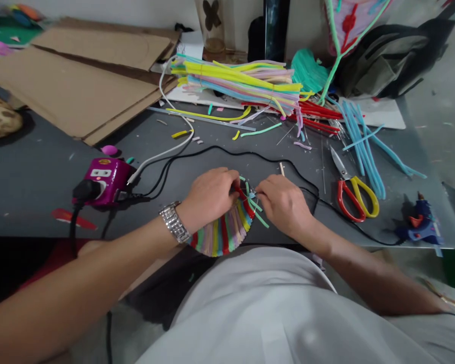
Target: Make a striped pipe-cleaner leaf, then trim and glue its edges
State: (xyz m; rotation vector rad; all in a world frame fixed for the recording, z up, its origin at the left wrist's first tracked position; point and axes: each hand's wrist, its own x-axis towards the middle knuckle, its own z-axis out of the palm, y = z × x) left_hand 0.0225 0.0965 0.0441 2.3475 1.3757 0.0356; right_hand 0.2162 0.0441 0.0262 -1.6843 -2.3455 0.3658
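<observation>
My left hand (212,196), with a metal watch at the wrist, is closed over the upper edge of a striped, fan-shaped pipe-cleaner piece (227,230). Its rows run in red, yellow, green, blue and pale pink. Green pipe-cleaner ends (261,216) stick out at its right side. There my right hand (285,203) pinches a small light-blue bit and what looks like thin wire, with thumb and fingers together. The fingertips of my left hand are partly hidden behind its knuckles. The piece hangs over the table's front edge, close to my body.
Scissors (351,189) and a blue glue gun (420,222) lie to the right, near light-blue pipe cleaners (364,146). Bundled pipe cleaners (242,83) lie at the back. Cardboard sheets (87,86) and a purple power socket (108,177) occupy the left; black cable (246,152) crosses the table.
</observation>
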